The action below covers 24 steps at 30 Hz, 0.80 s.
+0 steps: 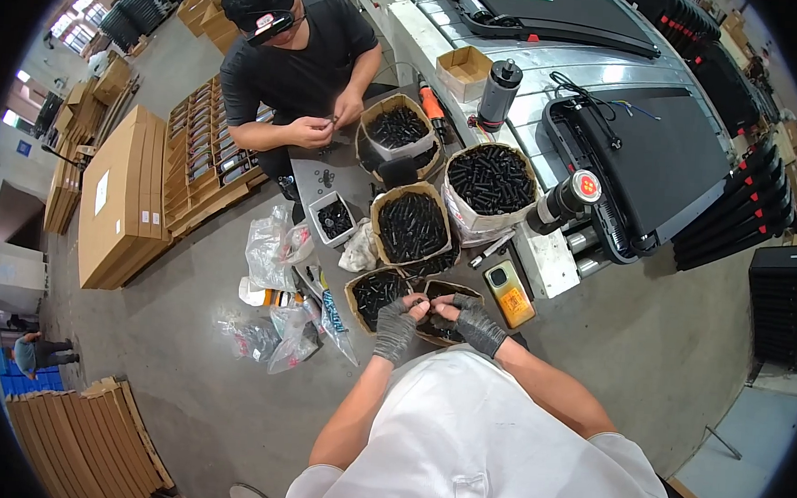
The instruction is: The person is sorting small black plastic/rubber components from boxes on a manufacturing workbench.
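Observation:
My left hand [397,328] and my right hand [472,323], both in grey fingerless gloves, meet over a small open carton [436,338]. Their fingertips are pinched together close to each other; whatever lies between them is too small and dark to name. Left of the carton, beside my left hand, stands another carton of black bolt-like parts [376,293]. Farther off, a third carton holds more black parts [412,227]. A white-lined container of black bolts [489,179] stands to the right of it.
Across from me a person in black [290,78] handles something small above the grey table. A white tray [332,218] sits left of the cartons, plastic bags [275,251] beyond it. To the right are a phone [508,293], a cordless driver [563,202] and a roller conveyor bearing black panels [641,154].

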Motion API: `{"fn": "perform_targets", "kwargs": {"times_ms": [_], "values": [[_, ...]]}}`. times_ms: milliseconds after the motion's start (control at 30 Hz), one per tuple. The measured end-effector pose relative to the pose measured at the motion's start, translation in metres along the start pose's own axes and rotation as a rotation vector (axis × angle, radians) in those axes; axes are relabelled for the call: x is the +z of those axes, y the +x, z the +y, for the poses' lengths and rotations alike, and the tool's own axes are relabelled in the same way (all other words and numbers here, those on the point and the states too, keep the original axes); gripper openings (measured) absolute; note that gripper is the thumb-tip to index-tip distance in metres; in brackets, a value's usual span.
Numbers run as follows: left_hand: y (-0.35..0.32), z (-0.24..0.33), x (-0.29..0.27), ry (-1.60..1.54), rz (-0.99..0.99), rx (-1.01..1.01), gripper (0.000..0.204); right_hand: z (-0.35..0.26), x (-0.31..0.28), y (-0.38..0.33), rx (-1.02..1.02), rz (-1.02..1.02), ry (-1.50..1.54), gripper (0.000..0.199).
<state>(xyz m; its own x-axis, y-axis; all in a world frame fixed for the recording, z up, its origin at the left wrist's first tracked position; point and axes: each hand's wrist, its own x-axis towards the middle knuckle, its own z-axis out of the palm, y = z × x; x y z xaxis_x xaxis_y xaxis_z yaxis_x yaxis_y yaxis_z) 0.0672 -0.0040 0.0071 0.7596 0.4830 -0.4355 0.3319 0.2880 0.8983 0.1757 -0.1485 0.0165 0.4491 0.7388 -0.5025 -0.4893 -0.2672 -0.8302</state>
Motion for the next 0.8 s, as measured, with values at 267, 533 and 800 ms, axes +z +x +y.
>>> {"fn": "perform_targets", "kwargs": {"times_ms": [267,533,800], "values": [[-0.002,-0.014,-0.002,0.533,-0.045,0.251,0.038,0.008,-0.018,-0.004,0.152,-0.083,0.649,0.041],[-0.010,0.006,0.009,0.633,-0.117,0.198,0.029,0.001,-0.010,-0.005,-0.052,-0.013,-0.146,0.031],[-0.012,-0.002,0.006,0.121,-0.032,0.040,0.025,-0.001,-0.009,-0.005,-0.017,0.048,-0.028,0.027]]}}
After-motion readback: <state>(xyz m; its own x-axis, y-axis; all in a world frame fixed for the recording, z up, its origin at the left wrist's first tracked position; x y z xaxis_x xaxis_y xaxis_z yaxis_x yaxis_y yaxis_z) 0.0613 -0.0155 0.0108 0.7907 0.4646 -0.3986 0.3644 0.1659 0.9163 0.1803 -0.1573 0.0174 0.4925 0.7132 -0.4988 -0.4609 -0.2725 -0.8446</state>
